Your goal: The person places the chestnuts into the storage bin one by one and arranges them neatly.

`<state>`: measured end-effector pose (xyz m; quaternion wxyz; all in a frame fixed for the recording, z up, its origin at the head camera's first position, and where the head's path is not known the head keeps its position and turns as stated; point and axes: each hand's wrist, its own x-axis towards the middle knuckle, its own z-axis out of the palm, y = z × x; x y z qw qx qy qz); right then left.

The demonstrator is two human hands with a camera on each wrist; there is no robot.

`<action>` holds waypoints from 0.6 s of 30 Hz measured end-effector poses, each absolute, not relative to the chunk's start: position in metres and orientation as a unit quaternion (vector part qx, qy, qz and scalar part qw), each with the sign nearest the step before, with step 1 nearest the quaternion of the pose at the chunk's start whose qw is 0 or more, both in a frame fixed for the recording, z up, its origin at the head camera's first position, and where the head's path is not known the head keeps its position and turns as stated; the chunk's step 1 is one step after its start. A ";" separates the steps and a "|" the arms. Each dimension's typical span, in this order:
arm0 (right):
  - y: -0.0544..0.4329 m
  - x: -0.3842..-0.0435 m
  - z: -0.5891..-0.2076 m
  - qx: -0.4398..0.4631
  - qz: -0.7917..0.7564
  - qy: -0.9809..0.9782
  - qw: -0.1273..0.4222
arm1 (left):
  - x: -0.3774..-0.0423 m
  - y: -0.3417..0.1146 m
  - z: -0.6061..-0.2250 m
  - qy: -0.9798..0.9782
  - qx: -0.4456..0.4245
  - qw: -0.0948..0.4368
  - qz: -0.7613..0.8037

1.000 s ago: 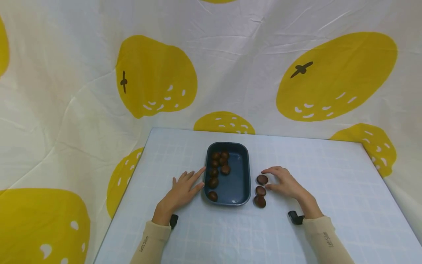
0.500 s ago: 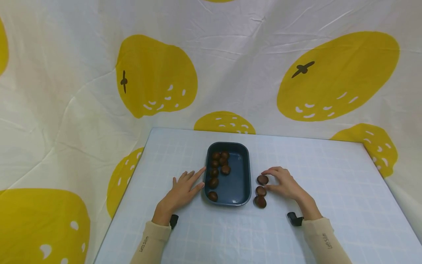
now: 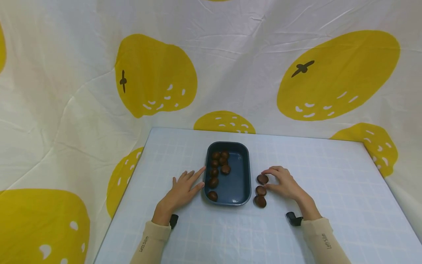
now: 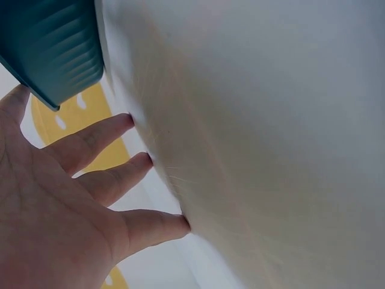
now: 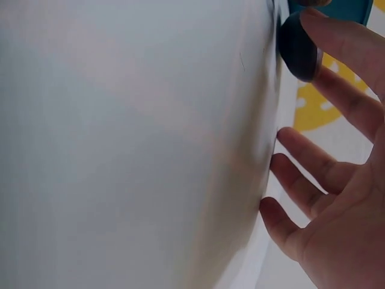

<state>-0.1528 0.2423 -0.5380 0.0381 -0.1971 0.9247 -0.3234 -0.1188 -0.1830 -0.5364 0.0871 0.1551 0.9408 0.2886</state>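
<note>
A dark blue tray [image 3: 238,185] on the table holds several brown chestnuts [image 3: 213,182], most along its left side. My left hand [image 3: 182,193] is spread beside it, index fingertip at the left rim; in the left wrist view the other fingertips [image 4: 144,159] rest on the table. Right of the tray lie 3 more chestnuts in a short column. Thumb and index finger of my right hand [image 3: 286,184] pinch the farthest one [image 3: 262,179]. That chestnut [image 5: 299,48] shows dark between them in the right wrist view, low at the tabletop, with the other fingers touching the cloth.
Two loose chestnuts, one a bit nearer the tray's middle height [image 3: 261,190] and one closer to me [image 3: 260,201], lie against each other. A pale checked cloth [image 3: 211,234] covers the table. Behind hangs a white curtain [image 3: 230,80] with yellow fruit prints.
The right thumb and index finger have closed in slightly around the farthest chestnut. The left hand and the tray stay where they were.
</note>
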 end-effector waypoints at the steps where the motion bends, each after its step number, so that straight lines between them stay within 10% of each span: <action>1: 0.242 -0.153 -0.538 -0.197 -0.322 0.925 0.037 | -0.119 -0.183 -0.536 0.941 0.154 0.090 0.288; 18: 0.239 -0.152 -0.539 -0.188 -0.315 0.930 0.026 | -0.119 -0.182 -0.537 0.940 0.156 0.084 0.291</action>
